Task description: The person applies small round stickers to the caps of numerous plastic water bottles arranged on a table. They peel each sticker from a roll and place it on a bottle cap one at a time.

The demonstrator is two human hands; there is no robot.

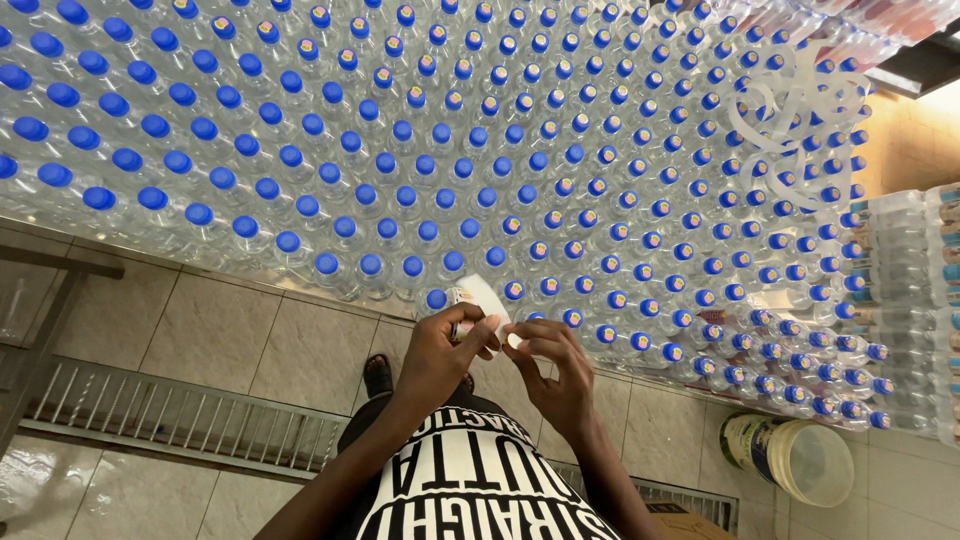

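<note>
There is one view only, from a camera worn on the person's head, tilted steeply down and slightly forward. It looks over the chest and both forearms, with the left hand [440, 355] and right hand [555, 375] close beneath the lens at lower centre. Beyond them the wide field takes in the massed blue-capped bottles [480, 150] from above, the tiled floor [215, 330] and a drain grate [180, 415] at left.

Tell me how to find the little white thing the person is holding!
Find the huge field of blue-capped bottles. At its near edge, above the tiled floor, the left hand and right hand meet. The white strip sticks up between them: flat and papery, unlike the round caps.
</note>
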